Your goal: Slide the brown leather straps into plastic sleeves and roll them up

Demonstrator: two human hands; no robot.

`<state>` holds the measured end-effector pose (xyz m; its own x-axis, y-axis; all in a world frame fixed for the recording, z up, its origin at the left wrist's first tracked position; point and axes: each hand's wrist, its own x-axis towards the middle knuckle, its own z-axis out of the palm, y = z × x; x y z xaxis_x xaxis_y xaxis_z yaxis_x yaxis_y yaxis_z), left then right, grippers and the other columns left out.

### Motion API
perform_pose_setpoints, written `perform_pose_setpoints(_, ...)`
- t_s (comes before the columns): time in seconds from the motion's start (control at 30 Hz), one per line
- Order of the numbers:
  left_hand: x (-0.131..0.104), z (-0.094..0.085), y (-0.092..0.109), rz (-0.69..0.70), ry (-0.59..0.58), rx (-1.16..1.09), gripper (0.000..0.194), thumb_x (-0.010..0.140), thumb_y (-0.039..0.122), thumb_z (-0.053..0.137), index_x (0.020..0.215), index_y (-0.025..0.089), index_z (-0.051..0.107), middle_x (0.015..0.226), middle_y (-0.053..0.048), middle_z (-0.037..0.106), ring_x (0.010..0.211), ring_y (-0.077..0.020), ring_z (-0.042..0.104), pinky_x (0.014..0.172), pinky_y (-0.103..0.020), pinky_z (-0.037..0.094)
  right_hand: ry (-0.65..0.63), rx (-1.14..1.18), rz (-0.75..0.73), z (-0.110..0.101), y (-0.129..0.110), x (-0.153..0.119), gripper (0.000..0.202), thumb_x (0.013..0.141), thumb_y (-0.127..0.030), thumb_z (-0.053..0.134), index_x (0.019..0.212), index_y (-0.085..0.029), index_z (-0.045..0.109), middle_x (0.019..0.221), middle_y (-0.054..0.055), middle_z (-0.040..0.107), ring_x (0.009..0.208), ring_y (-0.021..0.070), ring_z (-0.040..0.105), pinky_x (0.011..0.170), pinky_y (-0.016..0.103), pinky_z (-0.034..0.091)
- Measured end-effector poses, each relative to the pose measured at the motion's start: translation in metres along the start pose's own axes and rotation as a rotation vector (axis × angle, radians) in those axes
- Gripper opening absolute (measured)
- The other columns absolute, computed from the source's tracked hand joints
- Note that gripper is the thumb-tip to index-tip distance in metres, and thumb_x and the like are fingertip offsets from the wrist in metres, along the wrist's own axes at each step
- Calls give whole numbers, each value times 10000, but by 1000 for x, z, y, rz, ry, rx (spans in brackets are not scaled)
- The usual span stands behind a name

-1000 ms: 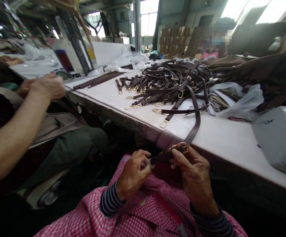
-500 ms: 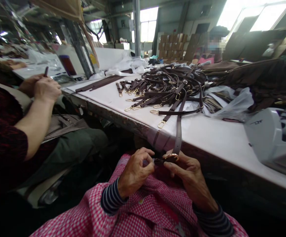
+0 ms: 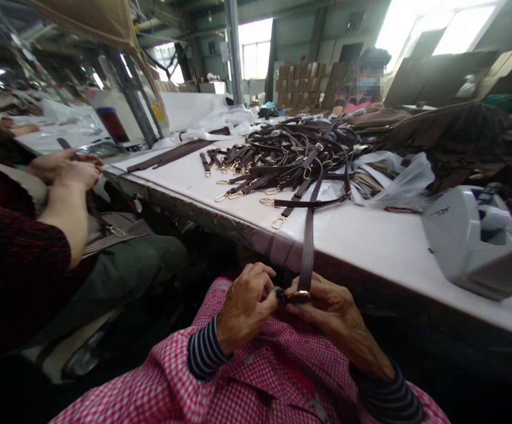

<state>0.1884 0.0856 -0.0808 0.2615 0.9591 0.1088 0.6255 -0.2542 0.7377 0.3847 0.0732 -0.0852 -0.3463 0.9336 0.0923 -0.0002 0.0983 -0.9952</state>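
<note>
A dark brown leather strap (image 3: 308, 253) with punched holes hangs from the table edge down to my lap, where it meets a gold buckle (image 3: 299, 296). My right hand (image 3: 331, 306) grips the strap at this buckle, thumb below and fingers behind. Close on its left, my left hand (image 3: 249, 306) pinches the short dark end of the strap between thumb and fingers; the fingertips partly hide it. On the table above lies a tangled pile of similar brown straps (image 3: 300, 141) with gold clasps (image 3: 279, 222).
A white tape dispenser-like machine (image 3: 468, 241) stands on the table (image 3: 371, 247) at right, near clear plastic bags (image 3: 410, 182). Flat brown strips (image 3: 172, 154) lie at the back left. A co-worker's hands (image 3: 75, 171) work at left; another person (image 3: 362, 88) is beyond the table.
The view has shifted slightly, so the table appears further left. My hands have drawn closer together at the buckle, which has tilted flatter. The co-worker's hands at left have lowered slightly.
</note>
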Motion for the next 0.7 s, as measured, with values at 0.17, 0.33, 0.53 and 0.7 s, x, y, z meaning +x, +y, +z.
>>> perform_pose_setpoints(0.17,0,10,3,-19,6,0,177,851,55,579,731,185,581,1123,-88,691,1078,-249,588,963,-415,459,256,-56,-84,16,9,-1,60,889,-280,775,917,-230,795,942,20,626,814,158,598,636,215,472)
perform_pose_setpoints(0.33,-6,24,2,-35,87,-93,160,879,107,565,742,188,576,1118,-89,681,1087,-254,593,960,-418,452,482,-119,-141,34,27,-4,80,900,-284,761,874,-209,751,883,18,632,800,167,603,675,235,486)
perform_pose_setpoints(0.53,-6,20,-9,-127,14,-345,173,870,207,593,702,186,626,1138,-78,679,1024,-229,648,875,-359,475,282,-42,-87,23,27,-9,102,904,-314,762,923,-215,781,939,40,639,834,187,614,668,250,488)
perform_pose_setpoints(0.7,-7,20,-7,-111,-1,-289,166,839,163,580,675,186,585,1107,-78,680,1055,-239,634,914,-372,453,-15,-112,-53,-3,11,-5,139,927,-334,737,906,-208,791,964,44,633,865,193,606,721,269,493)
